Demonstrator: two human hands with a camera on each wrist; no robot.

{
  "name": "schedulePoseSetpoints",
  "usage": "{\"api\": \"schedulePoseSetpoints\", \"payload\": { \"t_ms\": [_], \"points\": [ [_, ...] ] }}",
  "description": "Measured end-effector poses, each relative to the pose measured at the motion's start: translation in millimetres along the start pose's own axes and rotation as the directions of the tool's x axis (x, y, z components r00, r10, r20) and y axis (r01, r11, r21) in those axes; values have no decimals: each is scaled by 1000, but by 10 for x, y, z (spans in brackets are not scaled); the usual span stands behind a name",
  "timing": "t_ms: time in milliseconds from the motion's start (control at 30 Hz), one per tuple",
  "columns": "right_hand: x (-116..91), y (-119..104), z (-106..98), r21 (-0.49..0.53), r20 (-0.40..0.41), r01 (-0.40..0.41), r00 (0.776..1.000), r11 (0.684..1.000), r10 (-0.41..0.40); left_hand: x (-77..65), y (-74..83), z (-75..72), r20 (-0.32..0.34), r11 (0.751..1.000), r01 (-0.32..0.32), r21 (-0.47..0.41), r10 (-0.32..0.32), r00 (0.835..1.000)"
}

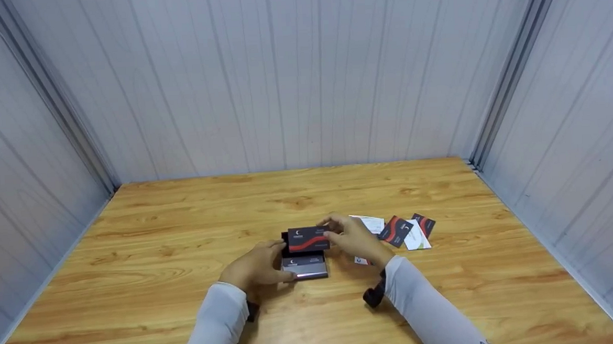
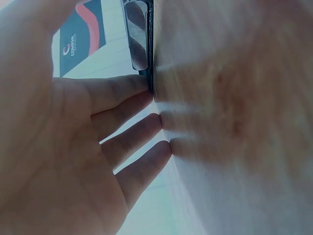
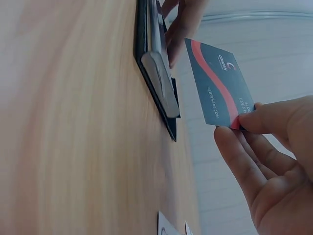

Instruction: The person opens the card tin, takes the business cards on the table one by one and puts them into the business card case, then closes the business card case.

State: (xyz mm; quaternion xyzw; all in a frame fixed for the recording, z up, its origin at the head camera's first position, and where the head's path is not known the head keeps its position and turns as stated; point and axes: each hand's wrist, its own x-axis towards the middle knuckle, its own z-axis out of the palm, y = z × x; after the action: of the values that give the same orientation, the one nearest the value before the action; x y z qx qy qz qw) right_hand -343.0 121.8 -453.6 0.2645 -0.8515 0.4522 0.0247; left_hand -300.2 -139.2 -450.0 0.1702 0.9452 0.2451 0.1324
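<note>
A dark business card (image 1: 308, 239) with a red wave is pinched by its right end between the thumb and fingers of my right hand (image 1: 353, 237). The right wrist view shows this card (image 3: 220, 85) tilted up, apart from the case. Below it on the table lies an open card case (image 1: 311, 270), metallic on its near half, with a dark card inside; the held card covers much of its black lid. My left hand (image 1: 256, 264) touches the case's left side, thumb at the near edge. In the left wrist view its fingers (image 2: 142, 164) are extended, tips at the tabletop.
Right of the case lie several loose cards: a white one (image 1: 370, 224), a dark red-waved one (image 1: 396, 231), another white one (image 1: 418, 235) and a dark one behind it. Another card (image 1: 362, 261) is partly hidden under my right wrist. Pale panel walls (image 1: 291, 89) border the wooden table (image 1: 183, 220).
</note>
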Motion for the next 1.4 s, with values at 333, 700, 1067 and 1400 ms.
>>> {"api": "schedulePoseSetpoints", "payload": {
  "t_ms": [333, 700, 1067, 1400],
  "points": [
    [-19, -3, 119, 33, 57, 26, 998, 999, -28, 12, -14, 7, -26, 998, -55, -29, 54, 998],
    [-26, -15, 141, 15, 112, -3, 994, 1000, 1, 24, -9, 6, -14, 998, -35, -43, 35, 999],
    [-46, -19, 126, -41, 188, 20, 982, 999, -12, 8, 14, -5, -13, 1000, -14, -21, 14, 1000],
    [-77, -16, 129, -108, 330, 85, 943, 991, -45, -20, 7, -2, 8, 1000, -16, -1, 16, 1000]
  ]
}}
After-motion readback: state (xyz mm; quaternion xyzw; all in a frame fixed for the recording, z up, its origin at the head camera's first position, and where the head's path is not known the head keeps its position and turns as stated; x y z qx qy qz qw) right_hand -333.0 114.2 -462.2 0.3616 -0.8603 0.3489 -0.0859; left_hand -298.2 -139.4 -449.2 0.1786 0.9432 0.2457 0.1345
